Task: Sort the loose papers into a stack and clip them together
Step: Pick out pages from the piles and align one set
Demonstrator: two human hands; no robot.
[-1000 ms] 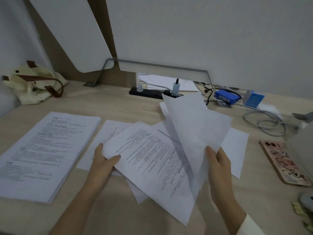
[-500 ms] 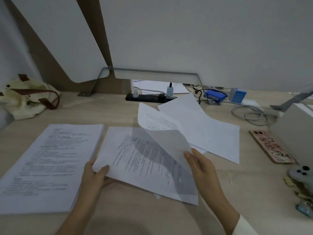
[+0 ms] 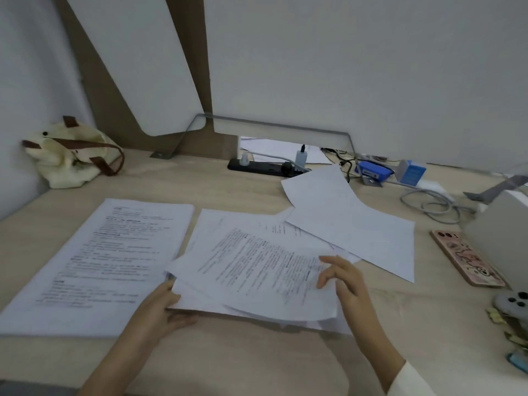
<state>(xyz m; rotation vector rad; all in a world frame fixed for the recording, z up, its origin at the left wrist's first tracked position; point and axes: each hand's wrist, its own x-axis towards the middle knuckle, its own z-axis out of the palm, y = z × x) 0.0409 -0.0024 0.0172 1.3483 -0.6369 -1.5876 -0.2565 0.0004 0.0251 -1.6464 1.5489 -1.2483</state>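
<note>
While the loose papers (image 3: 257, 270) lie askew midway along the near edge of the bench (image 3: 228, 190), my left hand (image 3: 167, 307) grips their near-left corner and my right hand (image 3: 347, 281) rests slack-fingered on top. I judge the gathering unfinished. Next: collect the blank sheet (image 3: 351, 227) beyond, then square the edges.

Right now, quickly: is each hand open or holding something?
Left hand: holds the loose papers by their near edge.
Right hand: open, at the papers' right edge.
</note>
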